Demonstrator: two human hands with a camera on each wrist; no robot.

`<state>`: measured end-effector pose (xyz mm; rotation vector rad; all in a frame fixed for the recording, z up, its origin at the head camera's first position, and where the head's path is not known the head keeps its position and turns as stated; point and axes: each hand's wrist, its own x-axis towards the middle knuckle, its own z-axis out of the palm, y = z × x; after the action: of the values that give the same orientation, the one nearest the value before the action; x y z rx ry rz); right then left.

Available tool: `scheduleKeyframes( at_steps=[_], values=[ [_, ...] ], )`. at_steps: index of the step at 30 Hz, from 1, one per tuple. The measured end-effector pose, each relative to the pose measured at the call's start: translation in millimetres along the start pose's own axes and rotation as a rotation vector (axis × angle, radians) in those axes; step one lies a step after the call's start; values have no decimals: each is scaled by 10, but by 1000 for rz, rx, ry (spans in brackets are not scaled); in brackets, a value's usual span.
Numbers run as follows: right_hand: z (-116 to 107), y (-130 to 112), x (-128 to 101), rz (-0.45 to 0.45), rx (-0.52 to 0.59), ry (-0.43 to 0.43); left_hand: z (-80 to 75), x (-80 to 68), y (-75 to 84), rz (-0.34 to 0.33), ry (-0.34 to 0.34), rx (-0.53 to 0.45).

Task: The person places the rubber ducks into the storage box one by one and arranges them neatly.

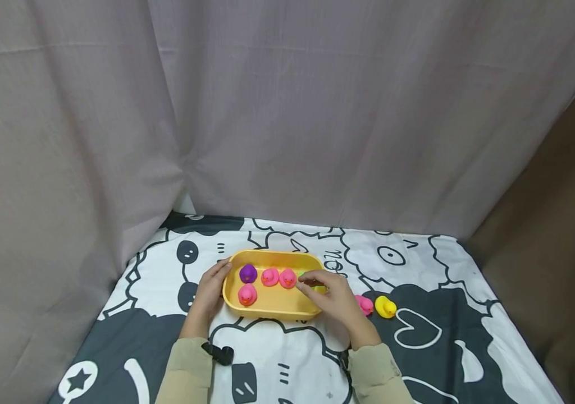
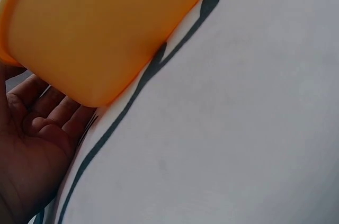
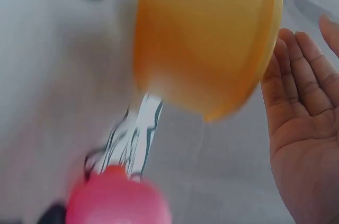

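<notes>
A yellow tray (image 1: 277, 256) sits on a black-and-white cartoon cloth (image 1: 419, 269). Inside it are a purple duck (image 1: 248, 274), three pink ducks (image 1: 269, 276) and a green duck (image 1: 320, 288), mostly hidden under my right hand's fingers. My left hand (image 1: 210, 290) rests against the tray's left end with relaxed fingers; the left wrist view shows its palm (image 2: 32, 144) beside the tray wall (image 2: 95, 23). My right hand (image 1: 335, 297) reaches over the right end; the right wrist view shows its palm (image 3: 302, 107) flat with straight fingers beside the tray (image 3: 206, 38).
A pink duck (image 1: 365, 304) and a yellow duck (image 1: 385, 307) stand on the cloth just right of my right hand; the pink duck (image 3: 119, 200) shows blurred in the right wrist view. Grey curtains (image 1: 287, 112) close off the back and left. The table edge falls away at the right.
</notes>
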<state>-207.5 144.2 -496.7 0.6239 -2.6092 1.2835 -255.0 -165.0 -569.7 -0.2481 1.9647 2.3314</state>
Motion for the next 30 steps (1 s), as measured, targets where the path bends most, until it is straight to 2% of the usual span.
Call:
scheduleKeyframes(
  at_steps=[5,16,20,25,30],
  values=[
    [-166,152,-98,5,-47,58,2,7,7,15,-4,1],
    [-466,378,-340,232,-144,100,19,-16,19,23,-9,-16],
    [-535,461,-429,247,-178,109,24,-15,26,28,-10,-19],
    [-596,550,-489,250,-195,94,28,-10,43,31,-7,-29],
    [-638,611,-538,346,-225,20,27,-19,38,19,-8,-37]
  ],
)
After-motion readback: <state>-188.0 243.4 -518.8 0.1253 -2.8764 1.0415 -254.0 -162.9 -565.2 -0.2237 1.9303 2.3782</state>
